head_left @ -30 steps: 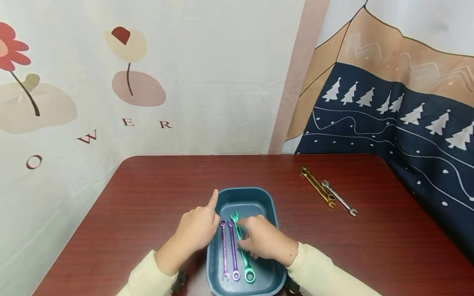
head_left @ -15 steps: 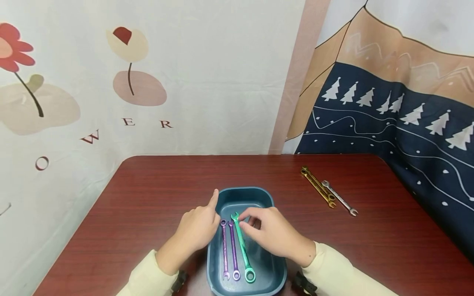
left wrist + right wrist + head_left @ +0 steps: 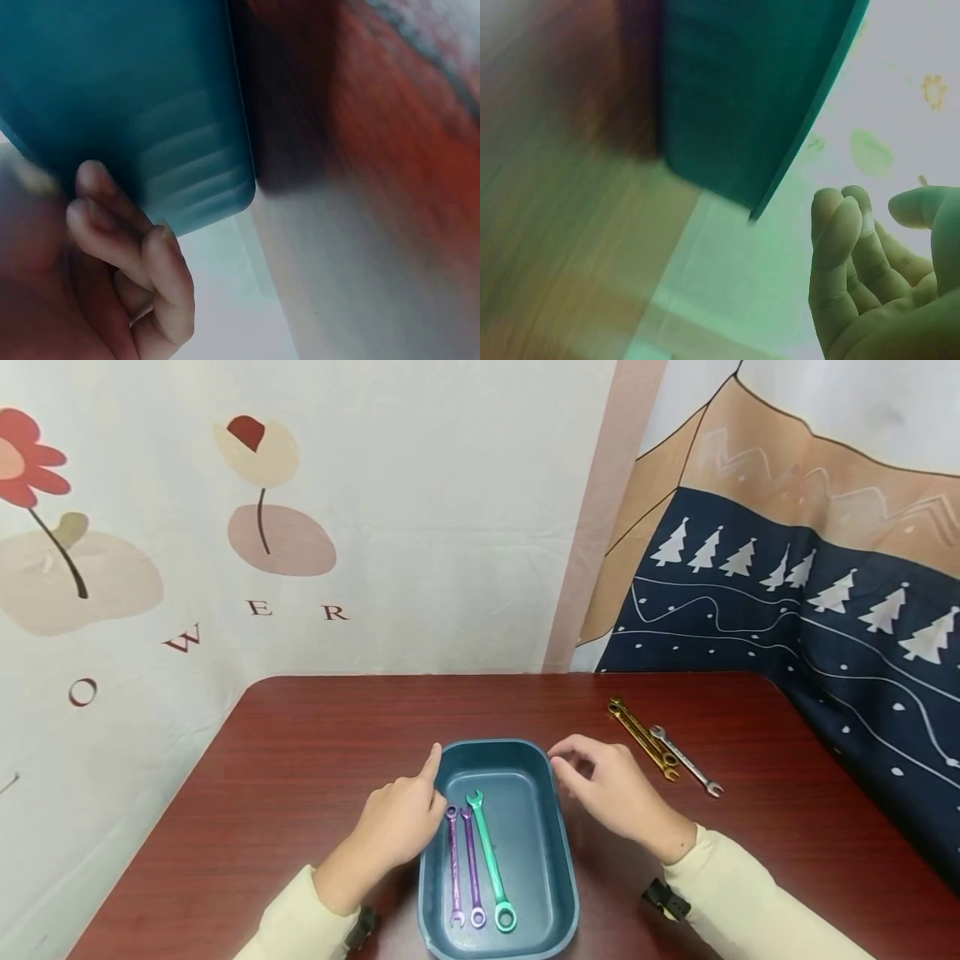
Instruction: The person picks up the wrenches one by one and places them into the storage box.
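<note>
A blue rectangular tray (image 3: 536,852) holds two purple combination wrenches, the outer purple wrench (image 3: 454,868) and the inner purple wrench (image 3: 472,868), plus a longer green wrench (image 3: 491,864). They lie side by side, roughly lengthwise. My left hand (image 3: 397,818) grips the tray's left rim, index finger stretched along it and thumb over the edge; in the left wrist view its other fingers (image 3: 172,285) curl beside the outer wall. My right hand (image 3: 615,789) is just beyond the right rim, holding nothing, thumb and fingertips apart in the right wrist view.
On the table (image 3: 337,718), right of my right hand, lie a pair of gold wrenches (image 3: 641,739) and a silver wrench (image 3: 688,762) close against them. Printed cloth (image 3: 450,527) hangs behind the table's back edge.
My right hand has let go of the green wrench, lifted away and moved right, out past the tray's right rim. The left hand and the wrenches stay put.
</note>
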The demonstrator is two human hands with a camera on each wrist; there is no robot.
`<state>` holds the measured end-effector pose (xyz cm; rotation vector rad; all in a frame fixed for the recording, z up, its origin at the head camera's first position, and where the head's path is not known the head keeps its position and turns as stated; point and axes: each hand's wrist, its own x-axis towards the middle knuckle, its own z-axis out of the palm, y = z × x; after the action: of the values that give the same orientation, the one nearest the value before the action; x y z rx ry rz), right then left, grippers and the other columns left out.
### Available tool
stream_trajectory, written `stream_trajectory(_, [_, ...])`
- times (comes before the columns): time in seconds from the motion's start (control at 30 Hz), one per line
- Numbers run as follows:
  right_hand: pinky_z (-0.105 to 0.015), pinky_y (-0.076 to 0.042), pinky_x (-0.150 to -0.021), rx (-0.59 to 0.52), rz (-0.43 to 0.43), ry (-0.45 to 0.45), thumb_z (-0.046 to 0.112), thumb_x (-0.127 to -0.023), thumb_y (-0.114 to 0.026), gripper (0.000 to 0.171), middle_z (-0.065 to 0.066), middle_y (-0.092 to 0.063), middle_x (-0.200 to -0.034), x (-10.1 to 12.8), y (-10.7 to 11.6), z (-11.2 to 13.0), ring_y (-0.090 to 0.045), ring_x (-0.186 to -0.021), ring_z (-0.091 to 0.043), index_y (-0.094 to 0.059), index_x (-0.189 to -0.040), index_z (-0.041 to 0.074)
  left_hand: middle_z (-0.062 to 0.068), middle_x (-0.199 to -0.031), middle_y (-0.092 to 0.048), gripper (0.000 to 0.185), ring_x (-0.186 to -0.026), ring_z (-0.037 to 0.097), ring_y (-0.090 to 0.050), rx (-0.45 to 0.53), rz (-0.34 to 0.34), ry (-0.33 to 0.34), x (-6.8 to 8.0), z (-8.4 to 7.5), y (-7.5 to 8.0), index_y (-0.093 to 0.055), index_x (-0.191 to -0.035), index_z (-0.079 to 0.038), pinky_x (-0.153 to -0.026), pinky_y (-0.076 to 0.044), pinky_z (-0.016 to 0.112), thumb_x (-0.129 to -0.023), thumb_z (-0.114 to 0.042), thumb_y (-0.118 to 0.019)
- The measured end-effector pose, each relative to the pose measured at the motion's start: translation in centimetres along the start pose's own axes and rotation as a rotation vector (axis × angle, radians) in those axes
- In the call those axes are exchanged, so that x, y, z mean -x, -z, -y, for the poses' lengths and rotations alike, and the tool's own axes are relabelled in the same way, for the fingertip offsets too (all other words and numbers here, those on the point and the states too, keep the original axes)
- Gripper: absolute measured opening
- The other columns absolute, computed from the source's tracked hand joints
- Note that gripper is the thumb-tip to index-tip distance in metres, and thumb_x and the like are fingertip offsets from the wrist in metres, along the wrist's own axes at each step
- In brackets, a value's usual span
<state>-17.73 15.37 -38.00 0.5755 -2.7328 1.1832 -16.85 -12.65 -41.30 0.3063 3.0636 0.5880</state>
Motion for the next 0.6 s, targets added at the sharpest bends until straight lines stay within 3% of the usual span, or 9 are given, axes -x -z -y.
stream_trajectory(0.17, [-0.026,-0.05,-0.059,0.134,-0.06,-0.022,0.019,-0.093,-0.069,0.009,0.007,-0.068,-0.075,-0.7,0.9,-2.1,-0.058,-0.063,-0.006,-0.072,-0.102,0.016,-0.002,-0.048,-0.04,0.071,-0.041,0.014,-0.034,0.021,0.033,0.017,0.0,0.4,0.3,-0.025,-0.159,-0.01,-0.043,-0.026,0.028,-0.095,-0.021,-0.055])
stream_trajectory(0.3, [-0.032,-0.047,-0.07,0.251,-0.09,-0.051,0.019,-0.091,-0.07,0.007,0.003,-0.071,-0.077,-1.4,1.8,-4.7,-0.059,-0.068,-0.009,-0.073,-0.095,0.014,-0.003,-0.048,-0.039,0.071,-0.041,0.013,-0.033,0.04,0.042,0.012,-0.1,0.6,0.4,-0.026,-0.159,-0.01,-0.043,-0.028,0.028,-0.095,-0.021,-0.055])
stream_trajectory(0.6, [-0.029,-0.046,-0.057,0.33,-0.078,-0.157,0.014,-0.09,-0.071,0.009,-0.006,-0.07,-0.074,-2.0,5.2,-10.0,-0.056,-0.063,-0.015,-0.073,-0.09,0.005,-0.003,-0.048,-0.039,0.073,-0.041,0.013,-0.032,0.08,0.059,0.005,-0.3,0.3,0.4,-0.024,-0.16,-0.01,-0.043,-0.028,0.028,-0.095,-0.018,-0.056])
